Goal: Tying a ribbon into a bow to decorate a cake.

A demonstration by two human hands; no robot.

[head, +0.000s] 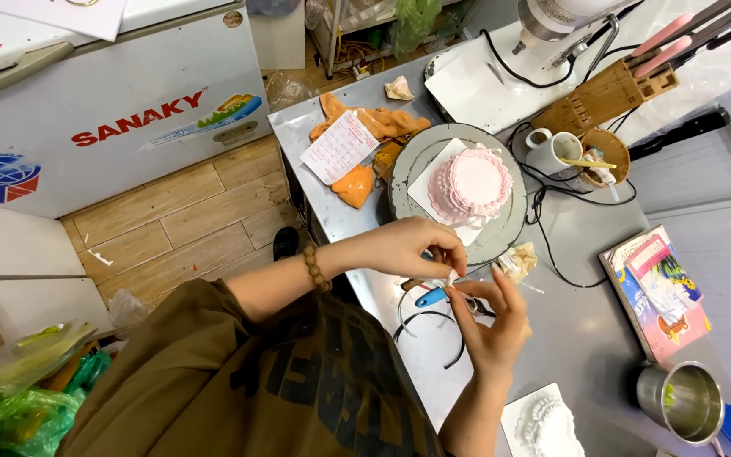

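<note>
Both hands meet above the grey steel worktop (585, 338). Left hand (408, 247), beaded bracelet at the wrist, and right hand (494, 326) each pinch, fingers nearly closed, a small white ribbon piece (450, 278); blue-handled scissors (430, 297) lie just beneath. Just beyond, a small pink frilled round cake (469, 184) sits on a grey turntable (501, 241). Far right stands a wooden knife block (607, 95).

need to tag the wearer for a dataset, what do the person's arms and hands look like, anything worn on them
Both forearms are bare, with no gloves or rings that can be made out. The left hand has a bracelet of round brown beads at the wrist. The right hand shows nothing worn. The olive-brown top with dark lettering ends above the elbows.
</note>
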